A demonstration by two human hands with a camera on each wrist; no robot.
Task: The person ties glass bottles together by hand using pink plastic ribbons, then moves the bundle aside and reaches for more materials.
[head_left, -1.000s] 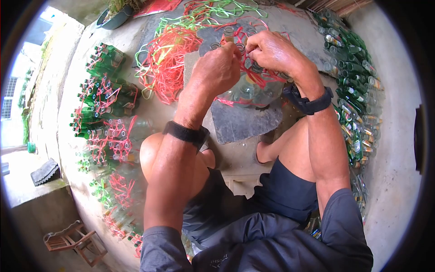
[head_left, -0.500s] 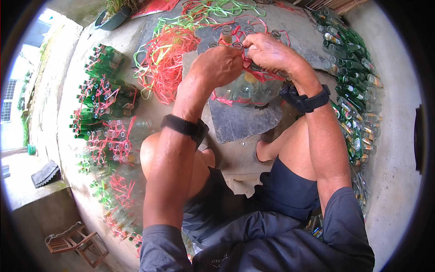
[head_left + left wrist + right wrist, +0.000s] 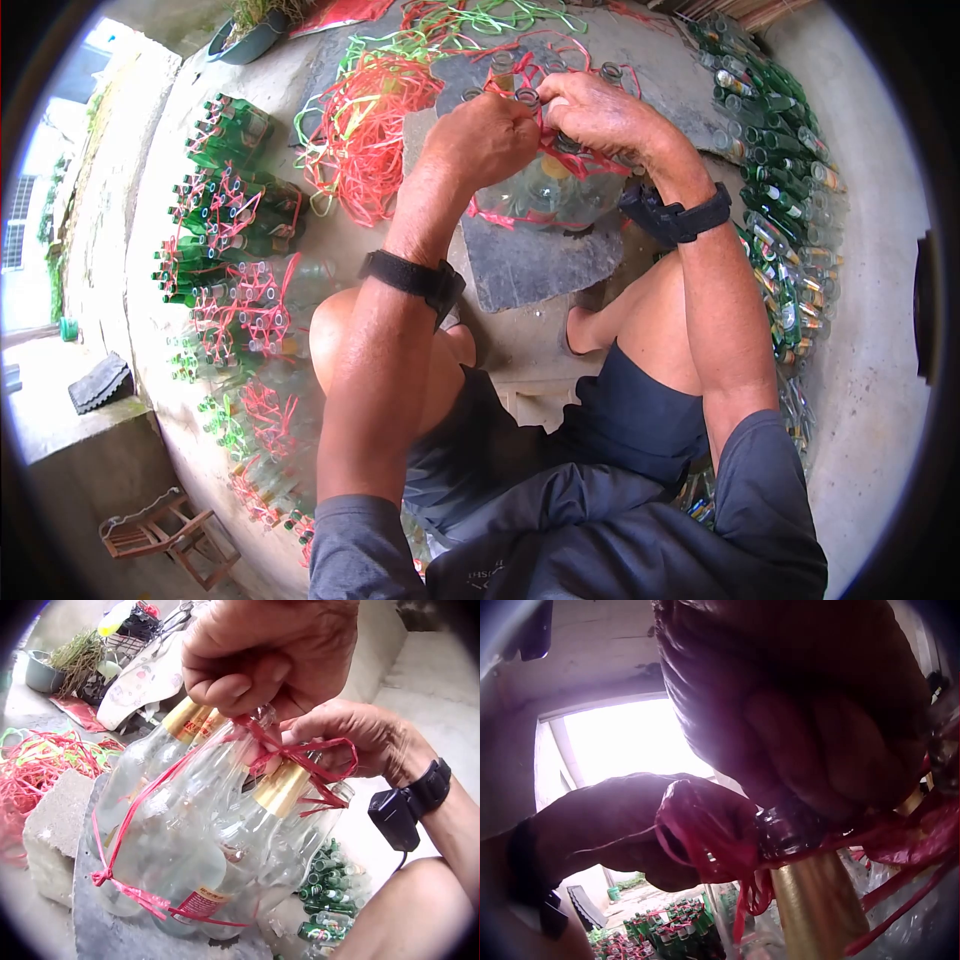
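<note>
A bundle of clear glass bottles (image 3: 172, 840), some with gold neck labels, stands upright on a dark slab (image 3: 540, 265). Red plastic twine (image 3: 109, 874) runs round the bottles' lower part and is looped among their necks. Over the necks, my left hand (image 3: 485, 145) has its fingers curled in and holds the twine. My right hand (image 3: 605, 115) is right beside it, thumb and fingers pinching the same twine at a bottle mouth. In the left wrist view a loose red loop sticks out near the right hand. The fingertips are partly hidden.
Left of the slab lies a tangled heap of red and green twine (image 3: 375, 140), beside a concrete block (image 3: 56, 817). Tied bundles of green bottles (image 3: 235, 215) line the left side. Loose bottles (image 3: 785, 190) are stacked along the right wall. A small wooden chair (image 3: 170, 535) lies lower left.
Both hands have drawn closer together over the bottle necks, the left shifting slightly right. Over the last half second they have hardly moved.
</note>
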